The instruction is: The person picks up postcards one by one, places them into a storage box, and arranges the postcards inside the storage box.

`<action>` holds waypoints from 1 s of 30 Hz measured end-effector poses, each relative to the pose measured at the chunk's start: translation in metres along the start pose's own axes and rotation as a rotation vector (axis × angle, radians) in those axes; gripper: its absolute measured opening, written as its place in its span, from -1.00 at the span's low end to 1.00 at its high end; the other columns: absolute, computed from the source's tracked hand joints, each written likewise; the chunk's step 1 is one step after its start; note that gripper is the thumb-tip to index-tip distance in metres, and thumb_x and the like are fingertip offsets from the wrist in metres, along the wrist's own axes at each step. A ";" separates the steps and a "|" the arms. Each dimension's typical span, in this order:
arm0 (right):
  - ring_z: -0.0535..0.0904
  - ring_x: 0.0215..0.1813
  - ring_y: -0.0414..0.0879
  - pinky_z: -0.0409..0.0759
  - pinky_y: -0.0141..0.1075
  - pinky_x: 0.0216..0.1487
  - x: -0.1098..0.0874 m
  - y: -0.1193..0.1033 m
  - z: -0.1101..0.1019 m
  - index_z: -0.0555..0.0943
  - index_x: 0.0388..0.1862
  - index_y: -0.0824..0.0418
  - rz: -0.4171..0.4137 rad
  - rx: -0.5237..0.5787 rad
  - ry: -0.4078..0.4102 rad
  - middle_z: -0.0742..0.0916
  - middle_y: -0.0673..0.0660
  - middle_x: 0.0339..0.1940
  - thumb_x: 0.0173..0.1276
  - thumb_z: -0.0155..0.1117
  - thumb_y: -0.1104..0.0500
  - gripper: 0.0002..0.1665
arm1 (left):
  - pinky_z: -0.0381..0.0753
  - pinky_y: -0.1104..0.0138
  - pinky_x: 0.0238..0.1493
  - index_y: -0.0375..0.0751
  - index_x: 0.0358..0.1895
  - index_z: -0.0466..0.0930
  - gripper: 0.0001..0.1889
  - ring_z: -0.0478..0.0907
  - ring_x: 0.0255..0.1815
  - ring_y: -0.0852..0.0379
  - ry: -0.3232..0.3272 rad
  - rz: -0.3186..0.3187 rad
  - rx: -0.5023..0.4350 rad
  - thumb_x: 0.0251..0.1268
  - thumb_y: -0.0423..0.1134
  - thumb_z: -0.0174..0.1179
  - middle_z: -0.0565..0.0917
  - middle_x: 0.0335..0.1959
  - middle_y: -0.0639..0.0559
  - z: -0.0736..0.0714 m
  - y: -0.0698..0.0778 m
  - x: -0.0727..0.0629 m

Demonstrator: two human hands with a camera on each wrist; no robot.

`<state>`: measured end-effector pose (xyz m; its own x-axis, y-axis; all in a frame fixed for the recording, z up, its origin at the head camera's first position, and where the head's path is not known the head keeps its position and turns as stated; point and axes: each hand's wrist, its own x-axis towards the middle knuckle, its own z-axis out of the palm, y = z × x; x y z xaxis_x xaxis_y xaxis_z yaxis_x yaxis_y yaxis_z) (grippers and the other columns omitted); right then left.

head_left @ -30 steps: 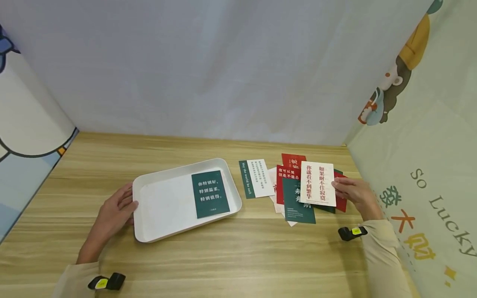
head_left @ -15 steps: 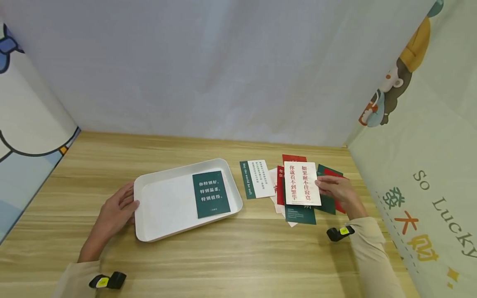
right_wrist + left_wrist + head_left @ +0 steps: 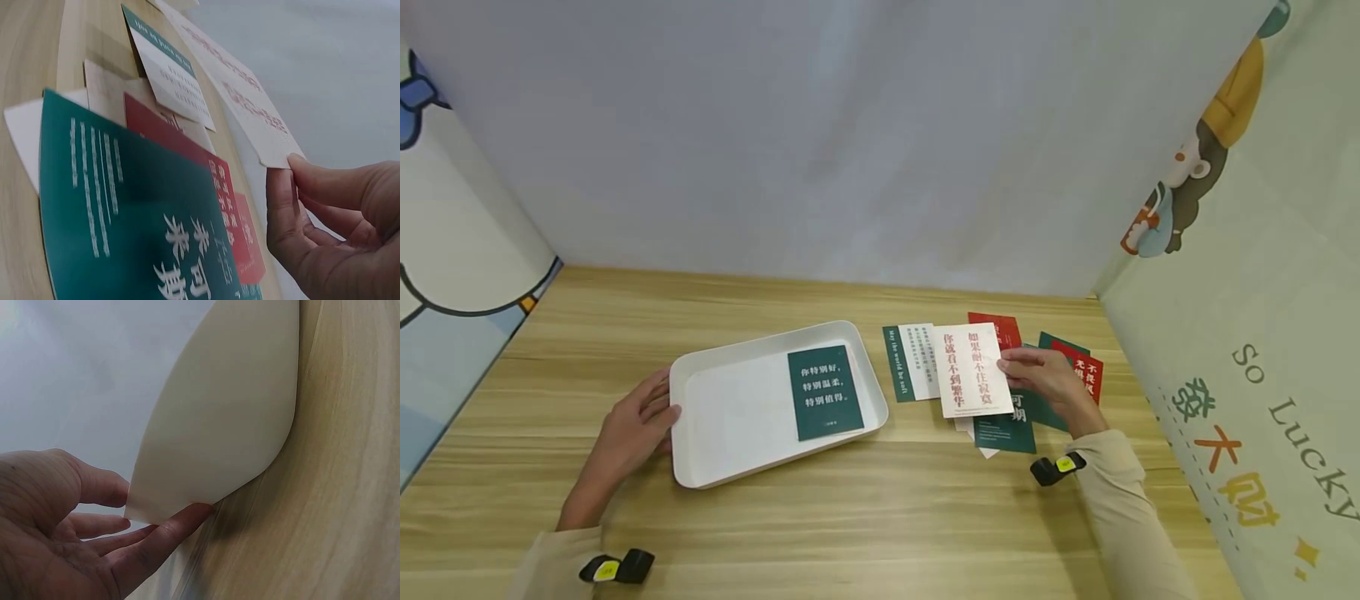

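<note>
My right hand point(image 3: 1048, 387) pinches the right edge of a white card point(image 3: 973, 371) with red lettering. In the right wrist view, the thumb and index finger hold the raised white card point(image 3: 240, 94) by one end, above the other cards. At the left, my left hand point(image 3: 634, 425) grips the short end of a white tray point(image 3: 730, 425). Seen from the left wrist, the thumb is at the rim and fingers lie along the outer wall of the tray point(image 3: 231, 412). A dark green card point(image 3: 823, 392) with white lettering lies at the tray's right end.
Right of the tray, a green-and-white card point(image 3: 907, 367) lies beside an overlapping pile with a red card point(image 3: 994, 327), a dark green card point(image 3: 1002, 437) and another red card point(image 3: 1092, 373). Behind the wooden table point(image 3: 820, 525) hangs a pale cloth point(image 3: 820, 150); a printed cloth point(image 3: 1247, 292) borders the right.
My right hand has carried the white card leftward over the pile, uncovering cards at the right and now partly covering the green-and-white card. The left hand and tray have stayed in place.
</note>
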<state>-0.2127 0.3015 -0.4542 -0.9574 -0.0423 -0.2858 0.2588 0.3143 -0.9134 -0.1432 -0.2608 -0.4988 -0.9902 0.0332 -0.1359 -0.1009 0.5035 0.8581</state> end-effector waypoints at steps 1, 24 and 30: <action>0.71 -0.20 -0.33 0.72 -0.41 -0.03 0.001 -0.001 0.003 0.46 0.38 0.58 -0.003 -0.004 -0.008 0.76 -0.07 -0.15 0.57 0.28 0.22 -0.43 | 0.57 0.59 -0.22 -0.42 0.67 -0.07 -0.29 0.31 0.51 -0.46 -0.001 0.001 -0.002 0.64 -0.31 0.03 0.24 0.54 -0.57 0.000 0.000 0.000; 0.74 -0.21 -0.25 0.74 -0.34 -0.03 0.016 -0.017 0.058 0.51 0.35 0.54 0.038 0.064 -0.088 0.77 -0.02 -0.17 0.52 0.32 0.28 -0.47 | 0.59 0.58 -0.23 -0.44 0.67 -0.09 -0.29 0.30 0.51 -0.48 -0.004 -0.005 -0.008 0.65 -0.31 0.02 0.23 0.54 -0.59 0.000 0.002 -0.001; 0.72 -0.24 -0.26 0.74 -0.34 -0.01 0.018 -0.020 0.073 0.53 0.32 0.55 0.024 0.079 -0.115 0.77 -0.04 -0.20 0.53 0.31 0.29 -0.50 | 0.64 0.50 -0.26 -0.43 0.67 -0.09 -0.29 0.30 0.51 -0.48 -0.006 -0.004 -0.024 0.65 -0.31 0.01 0.22 0.54 -0.59 0.000 0.003 -0.001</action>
<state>-0.2253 0.2249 -0.4619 -0.9308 -0.1454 -0.3354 0.2956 0.2406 -0.9245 -0.1421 -0.2593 -0.4961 -0.9891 0.0366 -0.1428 -0.1076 0.4827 0.8692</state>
